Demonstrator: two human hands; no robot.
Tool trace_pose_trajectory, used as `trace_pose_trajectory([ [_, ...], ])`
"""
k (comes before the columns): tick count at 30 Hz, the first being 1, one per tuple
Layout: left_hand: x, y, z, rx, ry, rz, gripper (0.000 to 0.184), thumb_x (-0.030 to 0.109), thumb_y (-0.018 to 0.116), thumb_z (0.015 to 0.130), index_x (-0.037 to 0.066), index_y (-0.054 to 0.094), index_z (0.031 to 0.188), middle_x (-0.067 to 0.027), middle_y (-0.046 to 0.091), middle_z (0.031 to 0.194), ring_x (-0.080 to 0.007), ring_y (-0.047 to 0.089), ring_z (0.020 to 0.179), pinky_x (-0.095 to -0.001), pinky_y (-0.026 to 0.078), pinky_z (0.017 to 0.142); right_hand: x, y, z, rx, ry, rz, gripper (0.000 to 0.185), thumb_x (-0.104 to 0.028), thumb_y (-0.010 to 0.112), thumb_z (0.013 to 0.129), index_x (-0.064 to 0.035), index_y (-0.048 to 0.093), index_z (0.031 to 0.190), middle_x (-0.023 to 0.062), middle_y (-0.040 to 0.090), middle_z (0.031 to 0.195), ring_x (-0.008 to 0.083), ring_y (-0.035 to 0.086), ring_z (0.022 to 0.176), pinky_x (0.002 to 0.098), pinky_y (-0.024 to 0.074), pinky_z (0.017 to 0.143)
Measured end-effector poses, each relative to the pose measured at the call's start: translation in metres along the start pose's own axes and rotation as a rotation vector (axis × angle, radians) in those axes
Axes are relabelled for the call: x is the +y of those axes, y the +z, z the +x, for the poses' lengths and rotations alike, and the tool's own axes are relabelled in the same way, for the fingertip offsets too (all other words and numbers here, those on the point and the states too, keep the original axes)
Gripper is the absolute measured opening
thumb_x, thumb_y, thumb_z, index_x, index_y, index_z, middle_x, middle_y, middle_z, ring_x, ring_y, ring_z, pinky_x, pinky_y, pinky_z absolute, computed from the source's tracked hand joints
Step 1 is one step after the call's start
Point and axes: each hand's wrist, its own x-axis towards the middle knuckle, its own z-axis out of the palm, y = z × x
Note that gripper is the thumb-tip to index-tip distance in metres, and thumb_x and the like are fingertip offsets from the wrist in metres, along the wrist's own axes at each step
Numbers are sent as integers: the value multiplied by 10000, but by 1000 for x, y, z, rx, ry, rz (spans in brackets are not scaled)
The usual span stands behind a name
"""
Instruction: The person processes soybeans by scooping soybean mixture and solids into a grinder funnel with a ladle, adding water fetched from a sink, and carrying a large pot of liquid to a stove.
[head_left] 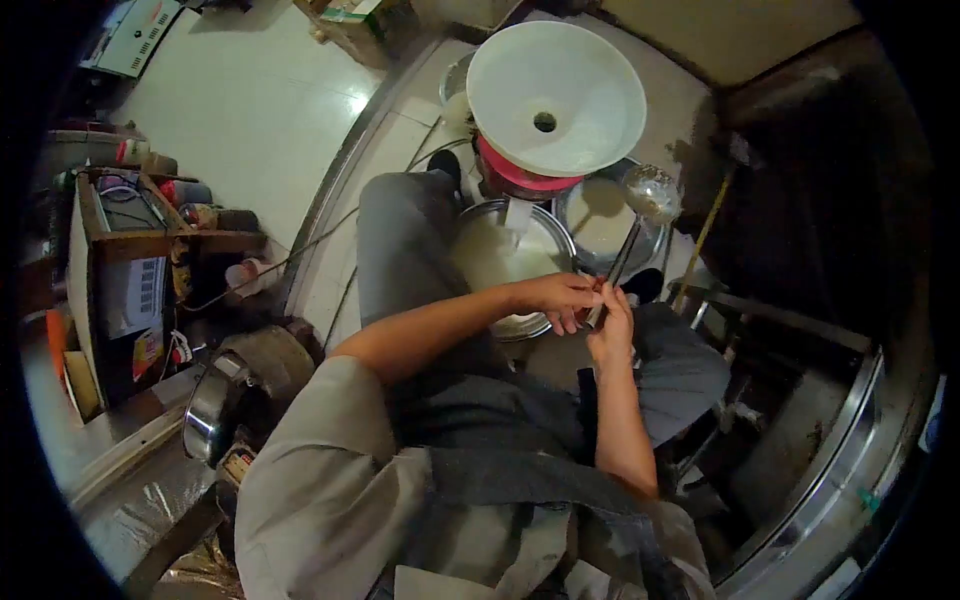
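Note:
My right hand (614, 328) is closed round the handle of a metal ladle (652, 192), whose bowl points up and away from me. My left hand (556, 294) meets it at the handle, with fingers bent and tips against my right fingers; what they pinch is too small to tell. Beneath the hands stands a metal pot (572, 240) of pale liquid. To its right is a second metal bowl (662, 240) with pale liquid. A large white funnel-like basin (500, 75) with a central hole sits over a red-rimmed container (530, 180) beyond the pots.
At the left stands a wooden shelf (130, 243) with bottles and papers. A steel pot (203, 418) lies below it. A cable (322, 236) crosses the floor. On the right is a metal frame (780, 318). A cardboard box (355, 32) is at the top.

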Motion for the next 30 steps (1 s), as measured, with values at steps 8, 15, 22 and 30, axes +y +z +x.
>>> trace_pose_trajectory([
  [8, -33, -16, 30, 44, 22, 484, 508, 519, 521, 903, 35, 589, 1040, -117, 624, 870, -232, 644, 779, -362, 510, 688, 13, -16, 21, -86, 81, 12, 223, -184, 536, 934, -21, 568, 1082, 133, 634, 1112, 244, 601, 997, 376, 472, 883],
  [15, 23, -9, -42, 91, 212, 788, 405, 408, 484, 946, 93, 596, 1174, -174, 642, 1040, -316, 617, 964, -384, 455, 849, 15, -30, 30, -16, 184, -53, 252, -228, 510, 946, -23, 581, 1074, 133, 644, 1086, 232, 615, 961, 355, 496, 838],
  [22, 30, -62, -171, 296, 443, -477, 461, 368, 491, 954, 21, 540, 1254, -130, 604, 1192, -250, 604, 1059, -387, 477, 927, 23, -42, 17, -85, 229, 65, 252, -244, 482, 965, -17, 577, 1019, 123, 646, 1024, 236, 611, 879, 366, 512, 764],
  [30, 9, -210, -300, 1618, 576, -375, 425, 260, 541, 918, 43, 486, 1278, -96, 539, 1212, -255, 508, 1152, -445, 410, 957, 14, -35, 2, -57, 192, 100, 251, -227, 480, 961, 2, 574, 998, 139, 647, 1012, 248, 611, 879, 384, 512, 781],
])
